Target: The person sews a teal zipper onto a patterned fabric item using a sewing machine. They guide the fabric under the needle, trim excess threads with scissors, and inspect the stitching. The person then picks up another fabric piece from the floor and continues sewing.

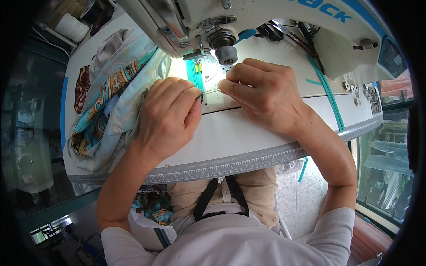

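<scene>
My left hand is closed, its thumb and forefinger pinched at the near end of a turquoise fabric strip. That strip runs under the needle area of a white sewing machine, lit by its lamp. My right hand is also closed in a pinch, just right of the needle plate. Thin, pale lines stretch between the two sets of fingertips; whether they are thread or a slim metal tool I cannot make out. Patterned pale-blue fabric lies bunched beside my left hand.
A ruler strip edges the table's front. Turquoise strips and small bobbins lie at the right, with scissors behind the machine head. A white thread cone stands back left. Dark patterned fabric hangs below the table.
</scene>
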A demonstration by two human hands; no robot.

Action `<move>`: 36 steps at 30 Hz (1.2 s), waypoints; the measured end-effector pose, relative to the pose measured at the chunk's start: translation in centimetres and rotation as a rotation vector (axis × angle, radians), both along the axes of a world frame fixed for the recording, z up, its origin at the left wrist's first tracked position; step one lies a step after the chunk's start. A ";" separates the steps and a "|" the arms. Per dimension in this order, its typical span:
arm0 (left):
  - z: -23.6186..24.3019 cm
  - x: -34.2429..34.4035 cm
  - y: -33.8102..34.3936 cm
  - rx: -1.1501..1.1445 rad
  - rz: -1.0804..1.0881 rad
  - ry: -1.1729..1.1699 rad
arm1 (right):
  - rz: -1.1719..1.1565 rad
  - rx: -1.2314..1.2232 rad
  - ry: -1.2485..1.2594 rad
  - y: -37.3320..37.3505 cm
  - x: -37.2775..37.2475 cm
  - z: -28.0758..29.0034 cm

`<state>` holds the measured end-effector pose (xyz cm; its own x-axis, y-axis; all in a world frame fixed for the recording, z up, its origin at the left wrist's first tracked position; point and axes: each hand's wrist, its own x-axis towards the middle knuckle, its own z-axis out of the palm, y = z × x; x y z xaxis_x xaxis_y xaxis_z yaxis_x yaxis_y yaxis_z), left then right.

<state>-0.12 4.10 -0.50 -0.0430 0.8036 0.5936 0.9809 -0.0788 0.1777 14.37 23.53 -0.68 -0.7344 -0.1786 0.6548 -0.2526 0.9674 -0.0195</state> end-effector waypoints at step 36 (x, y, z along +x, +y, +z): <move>-0.2 0.0 -0.1 0.036 0.018 -0.015 | -0.026 -0.052 -0.052 0.1 0.5 0.1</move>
